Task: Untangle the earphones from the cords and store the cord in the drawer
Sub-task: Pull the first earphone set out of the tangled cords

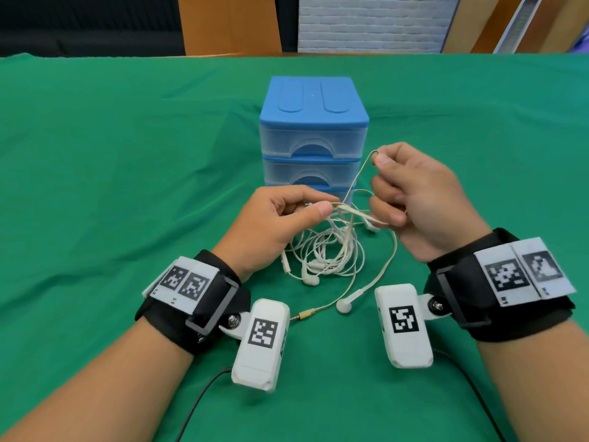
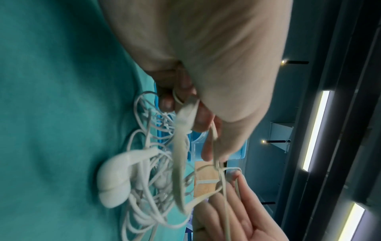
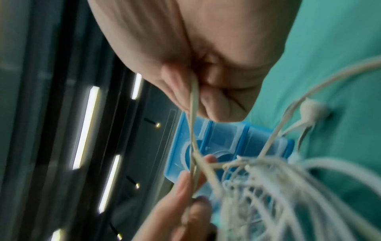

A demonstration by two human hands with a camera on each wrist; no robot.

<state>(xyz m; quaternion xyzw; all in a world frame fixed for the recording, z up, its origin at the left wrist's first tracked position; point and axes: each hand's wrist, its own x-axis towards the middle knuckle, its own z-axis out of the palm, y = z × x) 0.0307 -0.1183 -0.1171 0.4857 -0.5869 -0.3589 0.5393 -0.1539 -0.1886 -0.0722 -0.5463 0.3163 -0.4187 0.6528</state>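
Note:
A tangle of white earphones [image 1: 325, 253] and a beige cord [image 1: 360, 180] hangs between my hands just above the green cloth, in front of a blue drawer unit [image 1: 314, 129]. My left hand [image 1: 315, 207] pinches beige strands between thumb and forefinger at the top of the tangle. My right hand [image 1: 379, 159] pinches a raised loop of the beige cord, and its lower fingers curl round another strand. One earbud [image 1: 344, 306] and the cord's jack plug [image 1: 306, 313] lie on the cloth near me. The left wrist view shows an earbud [image 2: 115, 177] close up, blurred.
The drawer unit has three clear drawers, all closed, with a blue lid [image 1: 312, 97]. The green cloth [image 1: 127, 173] covers the whole table. Black cables [image 1: 197, 403] run from the wrist cameras toward me. Beyond the table's far edge are wooden panels [image 1: 229, 23].

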